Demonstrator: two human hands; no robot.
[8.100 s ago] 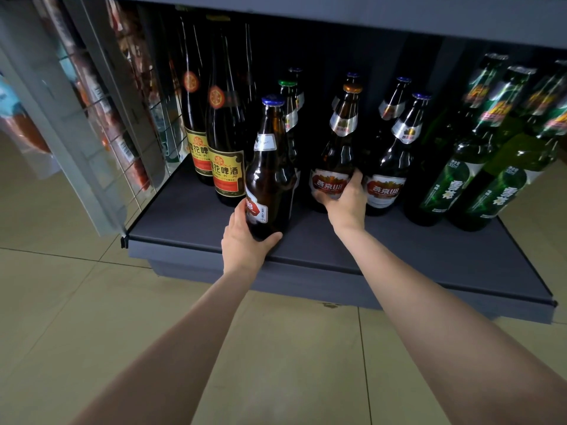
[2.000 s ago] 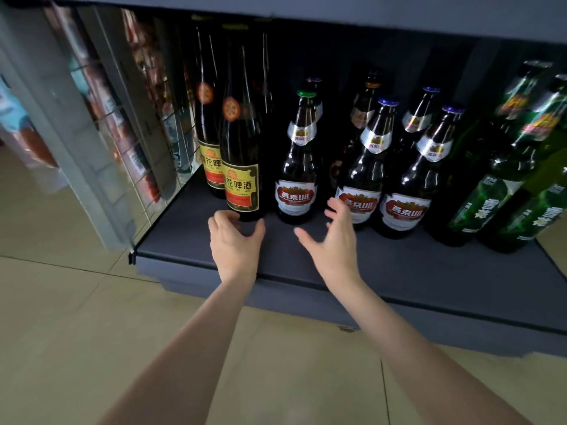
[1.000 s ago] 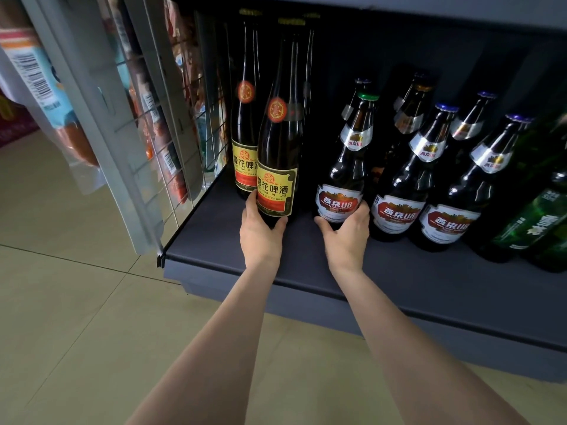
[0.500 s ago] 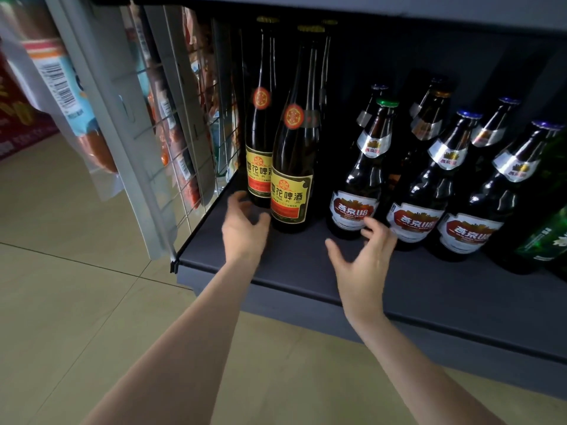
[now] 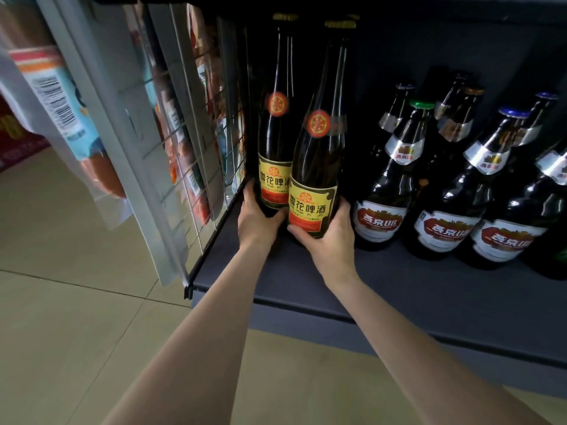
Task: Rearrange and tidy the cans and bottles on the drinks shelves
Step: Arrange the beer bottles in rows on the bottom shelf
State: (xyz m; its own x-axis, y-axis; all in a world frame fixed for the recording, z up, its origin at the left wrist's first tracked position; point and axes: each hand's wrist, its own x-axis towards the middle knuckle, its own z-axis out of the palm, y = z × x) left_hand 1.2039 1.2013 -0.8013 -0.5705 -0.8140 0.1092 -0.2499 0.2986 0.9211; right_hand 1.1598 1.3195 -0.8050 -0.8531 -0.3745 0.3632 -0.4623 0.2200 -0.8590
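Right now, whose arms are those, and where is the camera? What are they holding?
The camera sits on a person's head and looks down, so the two bare arms you see belong to that person. There is only this one picture, taken from up there.

The person is reaching into a low dark shelf in a shop. The left hand grips the bottom of a tall dark bottle with a yellow label by the wire side panel. The right hand grips the bottom of a second tall bottle just like it, standing nearer the front. To their right stand shorter brown bottles with red and white labels, in rows. Below is a tiled floor.
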